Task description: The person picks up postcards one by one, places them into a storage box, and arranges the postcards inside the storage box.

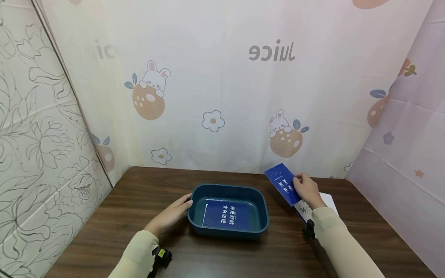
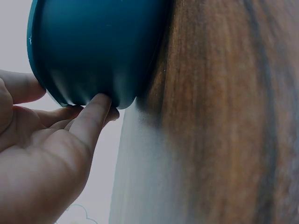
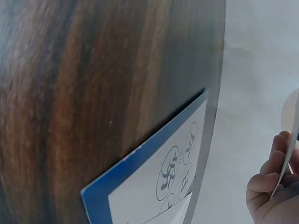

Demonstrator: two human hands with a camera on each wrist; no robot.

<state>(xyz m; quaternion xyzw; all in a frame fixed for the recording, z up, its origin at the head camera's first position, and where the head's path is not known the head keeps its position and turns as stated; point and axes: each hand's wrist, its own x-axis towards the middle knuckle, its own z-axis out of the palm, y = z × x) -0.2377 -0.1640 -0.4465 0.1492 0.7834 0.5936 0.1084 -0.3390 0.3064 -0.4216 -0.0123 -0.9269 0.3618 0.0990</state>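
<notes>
A dark teal plastic basin (image 1: 227, 234) stands on the table with a blue card (image 1: 212, 216) with white characters lying flat inside. My left hand (image 1: 170, 216) holds the basin's left end, one digit at the rim and other fingers (image 2: 93, 116) against the outer wall. On the right, my right hand (image 1: 308, 190) pinches another blue card (image 1: 279, 181) by its edge, raised above the table. In the right wrist view that card shows as a thin pale edge (image 3: 288, 156). Below it lie a blue-bordered white card (image 3: 140, 200) with circled characters and a white sheet (image 1: 329, 201).
The brown wood-grain table (image 1: 146, 193) extends around the basin. Behind it hangs a pale curtain (image 1: 215, 77) printed with rabbits and fruit. A flower-line curtain (image 1: 41, 135) hangs at left, a pinkish one (image 1: 410, 162) at right.
</notes>
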